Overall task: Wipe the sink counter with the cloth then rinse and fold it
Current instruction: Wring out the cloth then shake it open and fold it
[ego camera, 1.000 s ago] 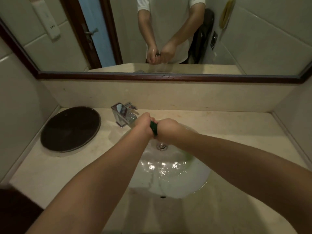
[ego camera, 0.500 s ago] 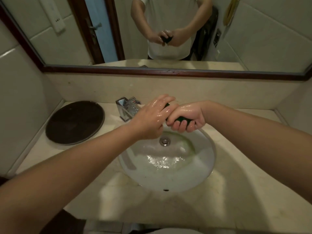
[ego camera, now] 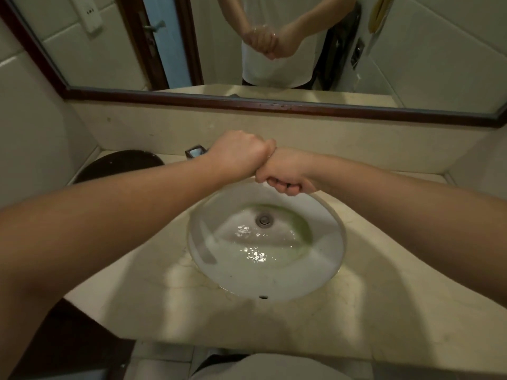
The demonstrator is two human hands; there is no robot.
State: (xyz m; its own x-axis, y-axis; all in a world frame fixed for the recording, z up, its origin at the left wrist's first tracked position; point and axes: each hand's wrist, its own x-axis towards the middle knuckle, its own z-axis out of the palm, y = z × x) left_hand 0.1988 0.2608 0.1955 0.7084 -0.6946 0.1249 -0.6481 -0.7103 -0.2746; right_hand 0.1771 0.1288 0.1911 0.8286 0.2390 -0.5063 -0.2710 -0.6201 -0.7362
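Observation:
My left hand (ego camera: 238, 154) and my right hand (ego camera: 285, 175) are clenched into fists, pressed together above the far rim of the white sink basin (ego camera: 323, 272). The dark green cloth is almost wholly hidden inside the fists; only a dark sliver (ego camera: 288, 185) shows between my right fingers. The left fist sits knuckles up, the right one is turned fingers down. Water with a greenish tint lies in the basin around the drain (ego camera: 264, 220). The beige marble counter (ego camera: 397, 311) surrounds the sink.
A chrome faucet (ego camera: 195, 152) peeks out behind my left wrist. A dark round lid (ego camera: 118, 164) lies on the counter at the far left. A wood-framed mirror (ego camera: 274, 104) spans the back wall. The counter's front edge runs below the basin.
My fists have closed tighter and twisted against each other, so the green cloth that showed between them is now nearly hidden. My view has pulled back and looks down more steeply.

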